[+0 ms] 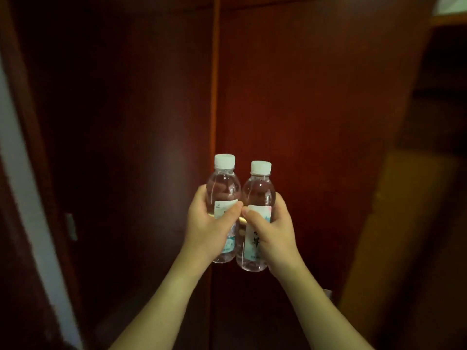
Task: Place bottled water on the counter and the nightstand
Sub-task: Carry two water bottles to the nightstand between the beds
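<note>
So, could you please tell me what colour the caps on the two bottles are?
Both caps, left bottle's cap and right bottle's cap, are white, seen in the head view.

The left bottle [223, 195] is clear, shiny plastic, smooth, with see-through water inside. Its cap [224, 160] is white plastic with little ridges. Its label [225, 210] looks like pale, smooth paper or film. The right bottle [258, 198] is the same clear, glossy plastic, with a white ridged cap [260, 167] and a pale label [257, 238]. Far behind them, the wooden doors [316, 97] are dark red-brown, smooth and a bit shiny. On the left door sits a small, dull metal piece [71, 226].
</note>
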Available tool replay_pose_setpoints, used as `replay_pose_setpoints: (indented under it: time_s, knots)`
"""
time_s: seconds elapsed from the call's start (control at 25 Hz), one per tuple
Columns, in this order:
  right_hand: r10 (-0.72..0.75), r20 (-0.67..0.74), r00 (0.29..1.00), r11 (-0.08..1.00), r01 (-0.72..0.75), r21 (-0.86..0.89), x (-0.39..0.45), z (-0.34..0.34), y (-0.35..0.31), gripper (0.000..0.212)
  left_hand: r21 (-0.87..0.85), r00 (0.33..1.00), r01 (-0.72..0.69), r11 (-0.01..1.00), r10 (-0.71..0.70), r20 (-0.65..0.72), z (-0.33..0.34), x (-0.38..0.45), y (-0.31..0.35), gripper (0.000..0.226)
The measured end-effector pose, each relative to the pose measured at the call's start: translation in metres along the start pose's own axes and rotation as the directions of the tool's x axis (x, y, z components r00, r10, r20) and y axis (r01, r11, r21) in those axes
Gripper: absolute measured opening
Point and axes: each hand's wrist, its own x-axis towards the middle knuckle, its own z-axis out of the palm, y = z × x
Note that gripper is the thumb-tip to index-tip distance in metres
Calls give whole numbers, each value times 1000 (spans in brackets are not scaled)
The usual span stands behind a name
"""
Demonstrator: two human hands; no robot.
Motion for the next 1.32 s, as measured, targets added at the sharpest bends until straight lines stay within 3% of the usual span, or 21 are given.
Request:
replay_pose_setpoints:
  time_s: [0.16, 0.32, 0.48, 0.68, 0.76, 0.88, 1.0, 1.16, 1.32]
  knots:
    - [-76, -241, 968, 991, 47, -123, -40, -94, -55, 35, -110, 981, 12, 994, 10, 195, 102, -35, 15, 22]
    - [-198, -424, 884, 952, 69, -299, -103, -216, -127, 37, -245, 908, 54, 968, 55, 416, 236, -99, 40, 23]
    - [-304, -622, 721, 914, 37, -404, -203, -339, -220, 40, -378, 742, 213, 901, 102, 662, 383, -205, 90, 28]
    - [-483, -758, 438, 810, -104, -577, -351, -455, -343, 54, -435, 514, 389, 812, 201, 834, 532, -371, 169, 51]
    - [-544, -771, 330, 764, -185, -618, -405, -487, -379, 54, -448, 429, 450, 772, 254, 867, 572, -433, 197, 42]
    - [-602, -771, 205, 726, -260, -637, -476, -529, -423, 48, -403, 285, 567, 718, 287, 914, 624, -511, 229, 45]
    - [-644, -753, 136, 694, -310, -650, -531, -570, -450, 38, -359, 160, 636, 683, 338, 927, 676, -568, 246, 50]
    - [-690, -721, 64, 651, -380, -657, -578, -640, -475, 33, -420, 77, 645, 638, 492, 867, 756, -627, 259, 54]
    - [-723, -691, 5, 611, -462, -643, -599, -733, -497, 38, -445, -15, 644, 623, 591, 807, 860, -676, 261, 74]
